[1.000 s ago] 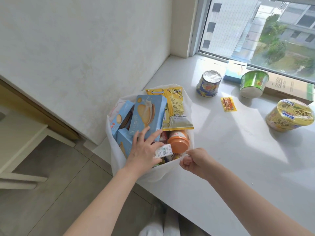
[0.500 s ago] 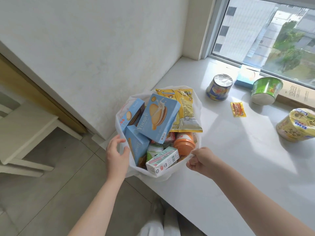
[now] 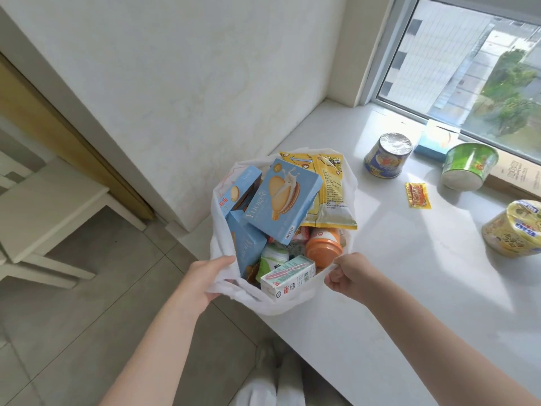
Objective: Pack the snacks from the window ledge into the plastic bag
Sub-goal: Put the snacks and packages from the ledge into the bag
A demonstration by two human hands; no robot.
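Moved since a second ago, off the large blue biscuit box (image 3: 285, 200) and onto the rim: left hand (image 3: 205, 281), now gripping the near-left edge of the plastic bag (image 3: 287, 306), fingertips hidden in the folds. Right hand (image 3: 348, 276) fisted, pinching the near-right edge. Bag at the near-left corner of the window ledge (image 3: 409, 288), seemingly partly over its edge. Risks, as judged: milk carton (image 3: 288, 278) lying high at the near rim, likely to slide out under an uneven lift; thin plastic liable to tear under so full a load. Bag white, translucent, crumpled, nearly brimming; yellow packet (image 3: 330, 194) standing proud of the mouth. Unpacked on the ledge: foil-topped cup (image 3: 386, 156), green cup (image 3: 465, 167), yellow bowl (image 3: 515, 228), sachet (image 3: 417, 195).
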